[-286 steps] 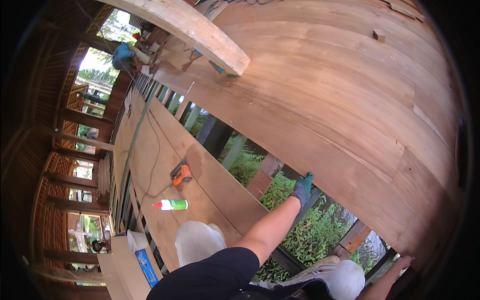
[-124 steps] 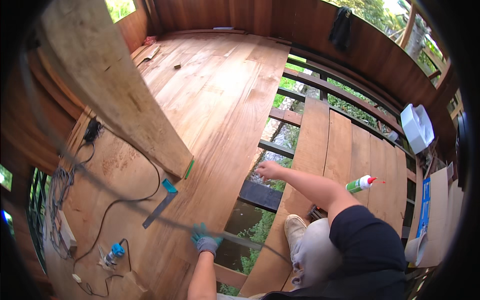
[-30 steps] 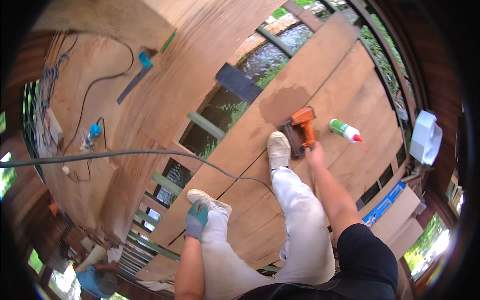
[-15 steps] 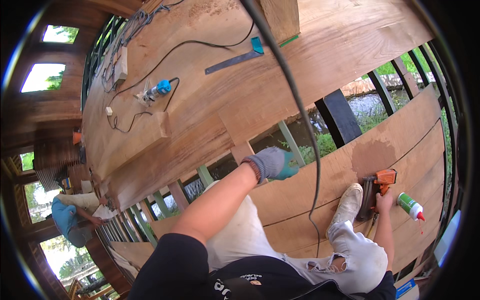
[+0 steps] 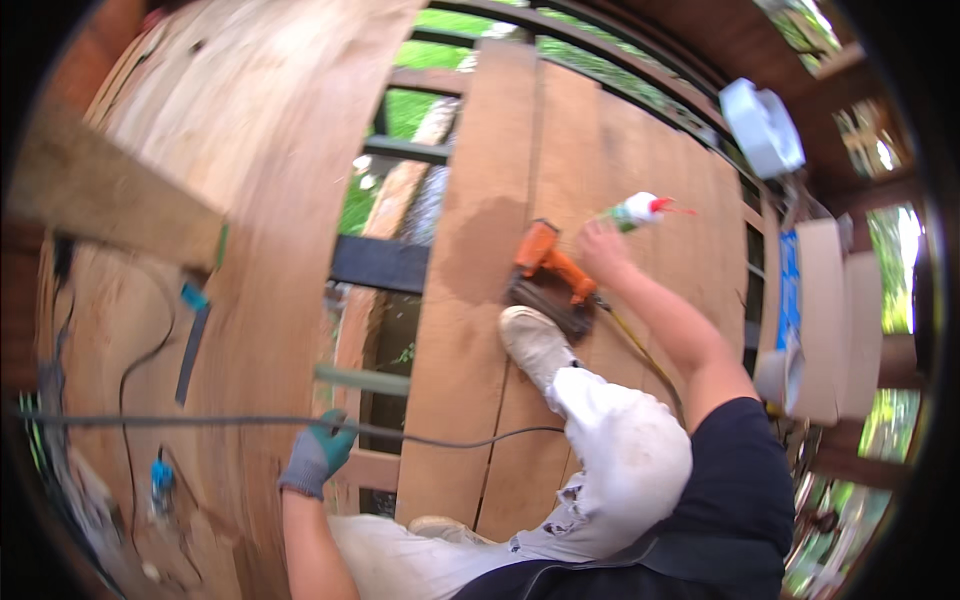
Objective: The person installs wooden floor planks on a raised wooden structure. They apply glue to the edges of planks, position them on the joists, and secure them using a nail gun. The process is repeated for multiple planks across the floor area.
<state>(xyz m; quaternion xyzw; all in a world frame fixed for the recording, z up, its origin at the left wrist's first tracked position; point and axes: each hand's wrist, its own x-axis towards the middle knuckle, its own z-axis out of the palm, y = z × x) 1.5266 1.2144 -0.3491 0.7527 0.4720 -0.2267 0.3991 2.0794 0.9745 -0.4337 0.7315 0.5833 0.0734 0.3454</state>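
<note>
My left hand (image 5: 318, 458), in a grey and teal work glove, is over the gap by the large wooden panel. A black cable (image 5: 230, 420) crosses at its fingertips; blur hides whether they grip it. My bare right hand (image 5: 600, 250) has its fingers round the base of a white and green glue bottle (image 5: 632, 211) with a red nozzle, pointing right. Just left of that hand, an orange and black nail gun (image 5: 545, 275) rests on the planks beside my shoe (image 5: 535, 340), with nothing holding it.
Planks (image 5: 500, 130) with a damp patch (image 5: 485, 250) lie under the tools. Open gaps between beams (image 5: 380, 262) show water and grass below. On the panel (image 5: 270, 180) are a square (image 5: 192, 345), a thick timber (image 5: 120, 190) and a blue power tool (image 5: 162, 485). A yellowish hose (image 5: 655, 370) trails from the nail gun.
The view has swung round to the right. My right hand has left the nail gun and moved onto the glue bottle. My left glove now meets the line of the cable.
</note>
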